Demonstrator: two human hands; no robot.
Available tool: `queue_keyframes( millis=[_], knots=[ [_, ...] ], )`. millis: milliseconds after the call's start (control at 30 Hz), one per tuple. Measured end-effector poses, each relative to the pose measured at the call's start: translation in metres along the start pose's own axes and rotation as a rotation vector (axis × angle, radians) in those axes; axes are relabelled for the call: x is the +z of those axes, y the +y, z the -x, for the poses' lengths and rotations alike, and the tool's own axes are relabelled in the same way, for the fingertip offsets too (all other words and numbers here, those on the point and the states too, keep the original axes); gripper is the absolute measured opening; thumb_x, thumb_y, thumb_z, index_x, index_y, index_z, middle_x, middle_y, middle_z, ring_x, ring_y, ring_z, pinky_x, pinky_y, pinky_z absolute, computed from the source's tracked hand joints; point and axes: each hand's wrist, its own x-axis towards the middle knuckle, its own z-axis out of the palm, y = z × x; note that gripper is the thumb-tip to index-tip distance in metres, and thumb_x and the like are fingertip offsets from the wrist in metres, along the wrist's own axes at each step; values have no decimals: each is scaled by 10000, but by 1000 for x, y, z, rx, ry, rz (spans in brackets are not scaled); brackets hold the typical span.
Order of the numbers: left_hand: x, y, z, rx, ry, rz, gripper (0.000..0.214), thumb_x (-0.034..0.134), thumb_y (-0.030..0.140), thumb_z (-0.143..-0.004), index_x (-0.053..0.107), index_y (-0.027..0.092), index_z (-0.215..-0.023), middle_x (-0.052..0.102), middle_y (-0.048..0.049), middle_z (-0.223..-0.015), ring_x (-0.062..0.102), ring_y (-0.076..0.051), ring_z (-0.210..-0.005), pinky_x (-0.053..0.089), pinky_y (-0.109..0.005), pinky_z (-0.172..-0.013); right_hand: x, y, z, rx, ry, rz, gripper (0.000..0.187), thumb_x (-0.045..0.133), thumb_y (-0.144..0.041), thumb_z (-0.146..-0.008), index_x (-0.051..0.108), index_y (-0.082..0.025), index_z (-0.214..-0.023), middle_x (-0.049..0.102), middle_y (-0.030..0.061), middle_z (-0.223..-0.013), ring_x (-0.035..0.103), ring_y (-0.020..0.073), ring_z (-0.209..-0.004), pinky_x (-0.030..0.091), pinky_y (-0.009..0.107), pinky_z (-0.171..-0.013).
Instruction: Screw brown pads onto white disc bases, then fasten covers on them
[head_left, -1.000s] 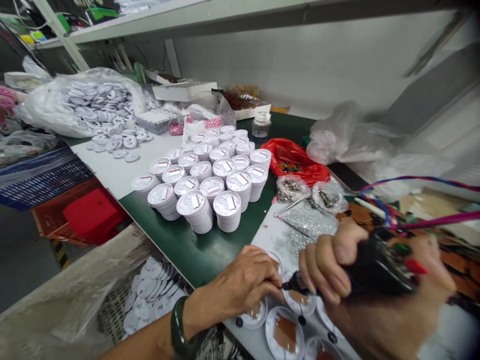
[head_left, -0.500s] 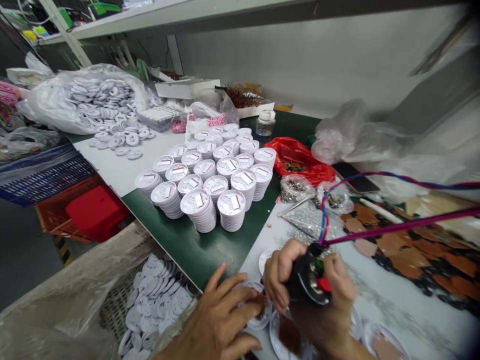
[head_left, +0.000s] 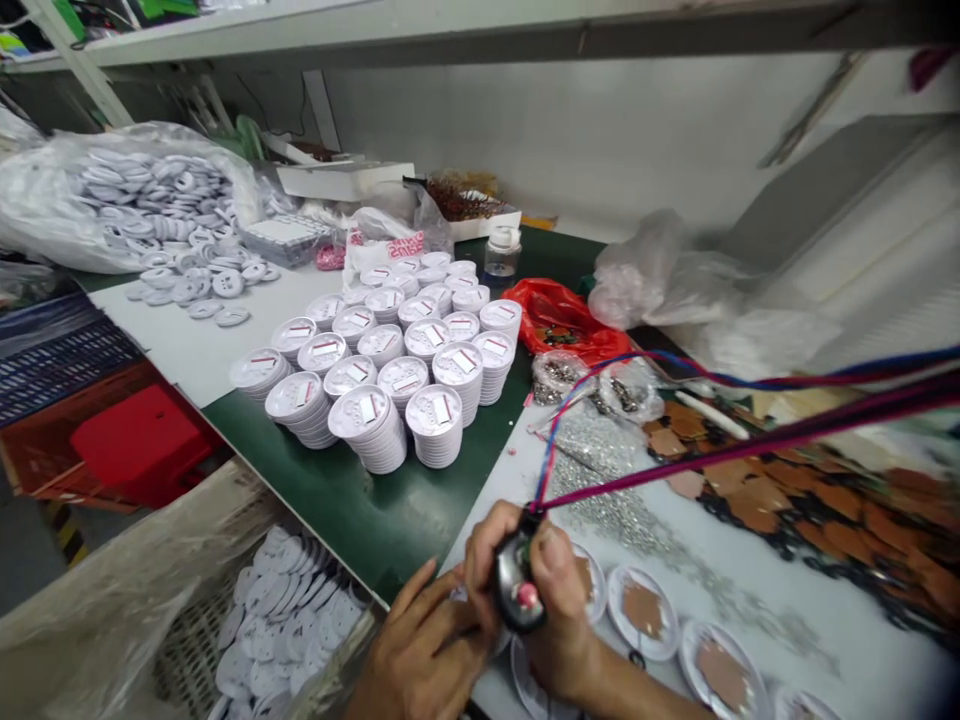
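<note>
My right hand is wrapped around a black electric screwdriver held upright, with a red button on its top and red and blue cords running off to the right. Close against it on the left lies my left hand, fingers stretched out and slightly bent over a round white dish, mostly hidden. The left fingertips and the screwdriver's tip are out of sight behind the right hand. Beside the right forearm sit several white dishes with brown pieces in them, such as one dish and a larger one.
Stacked white dishes crowd the green mat. Small silver screws are scattered on the white surface. Brown pieces lie at right, near a red bag. Below left, a crate holds white discs. Cords cross the right side.
The view has swung right. My right hand, with the electric screwdriver, has moved left against my left hand, covering the dish there. More brown-filled dishes show on the right.
</note>
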Motion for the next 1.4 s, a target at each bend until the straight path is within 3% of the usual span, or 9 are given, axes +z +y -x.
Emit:
queue_keyframes(
  millis=[200, 300, 433, 600, 833, 967, 1133, 1267, 1400],
  knots=[
    [-5, -1, -6, 53, 19, -34, 348, 422, 156, -1063, 731, 242, -929, 757, -21, -952, 706, -166, -1074, 453, -311, -1114, 2, -17, 1, -61, -56, -56, 558, 432, -706, -940, 596, -232, -698, 471, -24, -518, 416, 137, -462, 359, 276, -459],
    [-20, -2, -19, 104, -145, -83, 219, 539, 151, -1020, 720, 235, -929, 767, 16, -946, 710, -146, -1103, 403, -247, -1154, -14, -39, 0, -175, 78, -191, 622, 366, -763, -938, 644, -239, -752, 495, -24, -489, 423, 141, -425, 374, 263, -423],
    [-34, -5, -30, 127, -240, -69, 133, 605, 165, -985, 705, 242, -943, 769, 49, -955, 705, -137, -1122, 247, -244, -1248, -57, -63, -7, -254, 324, -73, 536, 508, -667, -925, 679, -213, -699, 536, 1, -466, 471, 142, -415, 422, 272, -438],
    [-35, -3, -25, 49, -287, -57, 96, 634, 171, -945, 672, 259, -939, 753, 22, -1072, 643, -170, -1235, 120, -336, -1284, -102, -50, -14, -260, 479, -36, 533, 561, -686, -876, 661, -213, -651, 525, -5, -448, 452, 135, -377, 398, 260, -386],
    [-31, 6, -38, -61, -256, 48, 246, 580, 64, -949, 663, 272, -1052, 723, 10, -1056, 631, -184, -1152, 216, -366, -1208, -103, -49, -11, -282, 484, -49, 516, 565, -669, -870, 667, -213, -649, 532, -5, -440, 463, 138, -371, 406, 262, -383],
    [-15, 16, -67, -159, -218, 169, 217, 520, 99, -1011, 668, 248, -1066, 676, 4, -917, 632, -179, -887, 339, -384, -1083, -93, -67, -7, -296, 443, -69, 507, 573, -666, -852, 676, -215, -645, 524, -7, -437, 465, 137, -369, 413, 270, -391],
    [29, 26, -114, -205, -508, 192, 233, 702, 176, -964, 686, 225, -1191, 670, -23, -960, 599, -230, -928, 425, -402, -936, -84, -76, -1, -293, 392, -66, 543, 521, -686, -879, 681, -218, -655, 519, -4, -442, 472, 141, -375, 416, 275, -397],
    [68, 21, -136, -194, -583, 214, 68, 805, 204, -891, 747, 186, -922, 684, -17, -877, 612, -228, -876, 414, -403, -919, -85, -76, -2, -308, 370, -69, 547, 515, -688, -883, 685, -218, -660, 521, -4, -438, 475, 147, -373, 427, 286, -396],
    [87, 12, -142, -172, -576, 266, 123, 852, 185, -839, 733, 179, -810, 691, 3, -810, 623, -203, -819, 397, -386, -915, -93, -80, -4, -322, 423, -54, 562, 507, -693, -891, 677, -217, -645, 522, -1, -438, 482, 154, -376, 428, 291, -394]
  ],
)
